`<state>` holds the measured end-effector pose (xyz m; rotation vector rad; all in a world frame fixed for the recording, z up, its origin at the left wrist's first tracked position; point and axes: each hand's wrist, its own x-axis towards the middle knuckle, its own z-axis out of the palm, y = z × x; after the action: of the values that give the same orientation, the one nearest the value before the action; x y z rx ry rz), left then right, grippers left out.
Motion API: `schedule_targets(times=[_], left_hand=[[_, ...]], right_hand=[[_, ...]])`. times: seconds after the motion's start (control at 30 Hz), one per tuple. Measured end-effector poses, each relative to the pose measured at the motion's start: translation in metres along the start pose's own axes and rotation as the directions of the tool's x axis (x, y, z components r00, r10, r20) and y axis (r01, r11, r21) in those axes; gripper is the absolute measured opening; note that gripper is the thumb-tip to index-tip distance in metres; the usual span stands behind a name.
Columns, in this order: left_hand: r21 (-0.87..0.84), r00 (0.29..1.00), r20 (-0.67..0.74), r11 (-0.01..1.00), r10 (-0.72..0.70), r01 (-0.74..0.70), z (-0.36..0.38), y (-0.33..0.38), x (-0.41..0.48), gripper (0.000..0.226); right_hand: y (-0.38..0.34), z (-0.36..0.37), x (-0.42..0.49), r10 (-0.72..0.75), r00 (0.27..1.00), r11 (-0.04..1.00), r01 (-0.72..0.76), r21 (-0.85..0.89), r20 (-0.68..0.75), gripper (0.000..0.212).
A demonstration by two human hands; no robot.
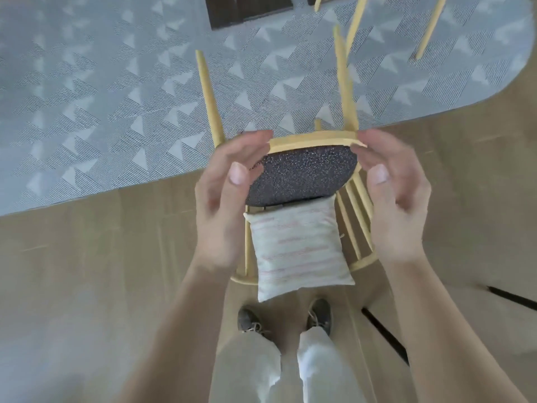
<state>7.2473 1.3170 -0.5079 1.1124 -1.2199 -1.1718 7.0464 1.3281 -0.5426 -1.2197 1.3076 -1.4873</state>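
A light wooden chair [313,140] is tipped back toward me, its legs pointing away over the rug. It has a dark speckled seat pad [302,175]. A pale striped cushion [299,248] lies against the spindle back. My left hand [223,205] hovers at the left side of the seat, with its fingers relaxed and the fingertips near the front rim. My right hand [395,199] mirrors it at the right side, also with loose fingers. Motion blur hides whether either hand touches the frame.
A grey triangle-patterned rug [101,97] covers the far floor, and the wooden floor [87,271] lies nearer me. Legs of another chair [430,27] stand at top right beside a dark piece of furniture [247,10]. My shoes [319,315] are just behind the chair back.
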Motion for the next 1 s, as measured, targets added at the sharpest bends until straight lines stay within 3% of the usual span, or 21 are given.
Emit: schedule_targets(times=[0.13,0.37,0.47,0.57,0.7,0.87,1.0], left_hand=[[0.001,0.997,-0.003,0.997,-0.074,0.074,-0.004,-0.121,-0.016,0.049],[0.088,0.961,-0.091,0.959,-0.261,0.269,-0.012,-0.351,-0.054,0.06],[0.235,0.902,-0.177,0.873,-0.395,0.428,-0.014,-0.461,-0.077,0.054],[0.414,0.819,-0.269,0.707,-0.506,0.573,-0.015,-0.541,-0.1,0.09],[0.528,0.872,-0.265,0.694,-0.412,0.489,-0.026,-0.601,-0.121,0.121],[0.4,0.84,-0.324,0.741,-0.436,0.539,-0.039,-0.635,-0.121,0.132],[0.183,0.789,-0.336,0.786,-0.514,0.59,-0.055,-0.646,-0.114,0.123]], right_hand=[[0.11,-0.002,-0.024,0.091,0.995,0.996,-0.091,-0.025,-0.031,0.085],[0.331,-0.012,-0.078,0.234,0.971,0.956,-0.238,-0.175,-0.041,0.062],[0.432,-0.022,-0.1,0.381,0.923,0.897,-0.384,-0.219,-0.056,0.072],[0.508,-0.038,-0.116,0.498,0.867,0.784,-0.448,-0.429,0.006,0.086],[0.568,-0.064,-0.119,0.526,0.851,0.71,-0.443,-0.548,-0.008,0.101],[0.606,-0.086,-0.111,0.602,0.798,0.774,-0.572,-0.272,0.035,0.107],[0.612,-0.084,-0.107,0.655,0.756,0.732,-0.637,-0.242,-0.012,0.103]])
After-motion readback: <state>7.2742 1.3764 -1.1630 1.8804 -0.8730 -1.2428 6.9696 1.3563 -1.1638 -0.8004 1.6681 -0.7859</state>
